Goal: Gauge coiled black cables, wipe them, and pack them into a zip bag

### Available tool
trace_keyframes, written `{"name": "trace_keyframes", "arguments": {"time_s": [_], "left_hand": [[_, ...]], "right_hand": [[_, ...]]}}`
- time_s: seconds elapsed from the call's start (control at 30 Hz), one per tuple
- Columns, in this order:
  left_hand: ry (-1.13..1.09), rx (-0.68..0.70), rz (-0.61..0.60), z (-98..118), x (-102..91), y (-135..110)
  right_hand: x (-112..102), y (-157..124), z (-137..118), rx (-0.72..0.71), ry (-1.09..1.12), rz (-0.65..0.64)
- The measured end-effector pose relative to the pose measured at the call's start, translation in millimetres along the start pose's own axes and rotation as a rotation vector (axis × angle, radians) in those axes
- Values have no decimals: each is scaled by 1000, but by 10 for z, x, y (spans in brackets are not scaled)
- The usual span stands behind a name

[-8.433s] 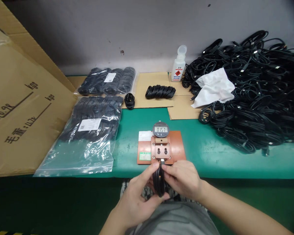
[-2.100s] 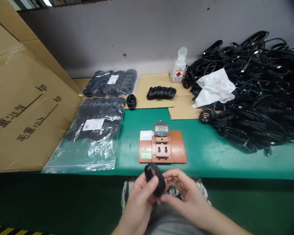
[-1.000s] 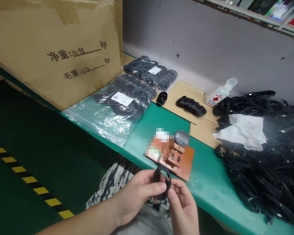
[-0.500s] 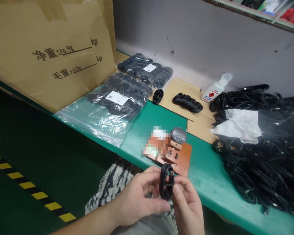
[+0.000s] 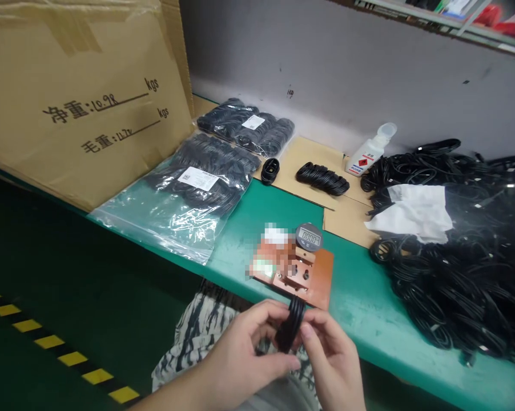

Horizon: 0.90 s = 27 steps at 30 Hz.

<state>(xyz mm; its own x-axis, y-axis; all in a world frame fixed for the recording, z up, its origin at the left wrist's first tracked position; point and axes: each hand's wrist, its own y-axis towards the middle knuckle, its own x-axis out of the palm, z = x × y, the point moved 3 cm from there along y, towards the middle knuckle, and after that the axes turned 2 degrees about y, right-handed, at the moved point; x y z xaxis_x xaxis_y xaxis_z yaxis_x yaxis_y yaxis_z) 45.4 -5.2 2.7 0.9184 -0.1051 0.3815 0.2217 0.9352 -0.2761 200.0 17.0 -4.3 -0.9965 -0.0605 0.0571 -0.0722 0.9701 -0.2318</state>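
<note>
A coiled black cable [image 5: 292, 322] is held between my two hands just in front of the table's near edge. My left hand [image 5: 257, 337] curls round its left side, fingers behind it and thumb below. On the other side, the fingertips and thumb of my right hand [image 5: 332, 348] pinch the coil. The cable is turned edge-on, and its plugs do not show. Just beyond the hands lies a copper-coloured gauge fixture [image 5: 321, 277] with a round digital dial [image 5: 309, 237] at its back.
Bagged cable coils [image 5: 214, 171] lie at left beside a large carton [image 5: 112, 114]. A small coil [image 5: 270, 170] and a cable bundle [image 5: 322, 178] rest on cardboard. A white bottle [image 5: 366, 154] stands behind. Loose cables [image 5: 429, 302] and a white cloth [image 5: 415, 214] fill the right.
The coil has turned in my hands from showing its loop and a metal plug to edge-on. My view has shifted slightly; the table items stay in place.
</note>
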Motion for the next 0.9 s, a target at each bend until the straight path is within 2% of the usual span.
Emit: {"name": "trace_keyframes", "arguments": {"time_s": [0.1, 0.27, 0.33, 0.5, 0.63, 0.73, 0.8, 0.9], "left_hand": [[66, 35, 28, 0, -16, 7], [295, 47, 8, 40, -58, 25], [394, 71, 0, 30, -69, 22], [438, 90, -36, -103, -107, -17], [644, 196, -219, -61, -134, -35], [753, 198, -320, 26, -158, -23], [785, 176, -334, 65, -163, -6], [777, 162, -283, 85, -141, 22]], "right_hand": [[19, 35, -13, 75, 1, -103], [-12, 107, -43, 149, -16, -153], [-19, 125, -50, 160, -48, -211], [-56, 170, -68, 72, -186, -341], [-37, 174, -84, 37, -297, -417], [-10, 173, -108, -9, -359, -431], [-1, 177, -110, -39, -382, -422], [-10, 180, -64, -52, -356, -407]]}}
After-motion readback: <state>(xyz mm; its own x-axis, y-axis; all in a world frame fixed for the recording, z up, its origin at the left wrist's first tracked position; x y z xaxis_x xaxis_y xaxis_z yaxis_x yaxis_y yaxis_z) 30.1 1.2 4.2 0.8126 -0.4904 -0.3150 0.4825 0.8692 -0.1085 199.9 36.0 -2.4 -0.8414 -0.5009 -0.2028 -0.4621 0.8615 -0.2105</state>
